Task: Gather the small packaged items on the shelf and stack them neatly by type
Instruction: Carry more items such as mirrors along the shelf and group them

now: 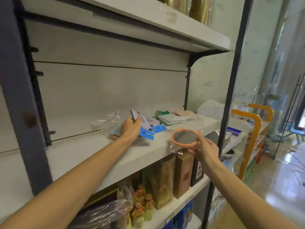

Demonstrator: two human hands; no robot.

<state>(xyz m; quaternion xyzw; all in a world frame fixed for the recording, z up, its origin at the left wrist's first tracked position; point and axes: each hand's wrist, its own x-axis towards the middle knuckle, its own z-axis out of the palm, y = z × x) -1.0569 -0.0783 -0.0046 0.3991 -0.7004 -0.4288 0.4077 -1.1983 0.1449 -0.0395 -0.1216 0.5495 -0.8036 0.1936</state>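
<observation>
On the white middle shelf my left hand grips a stack of flat packets with blue card headers; the top packet tilts up at the back. A second blue-header packet lies just right of it. My right hand holds a round orange-rimmed mirror in a clear plastic bag at the shelf's front edge. Farther back lie green and pale flat packets and an empty clear wrapper.
Dark steel uprights frame the shelf on both sides. The shelf below holds brown paper bags, boxes and small jars. An orange-framed rack and a white plastic bag stand to the right.
</observation>
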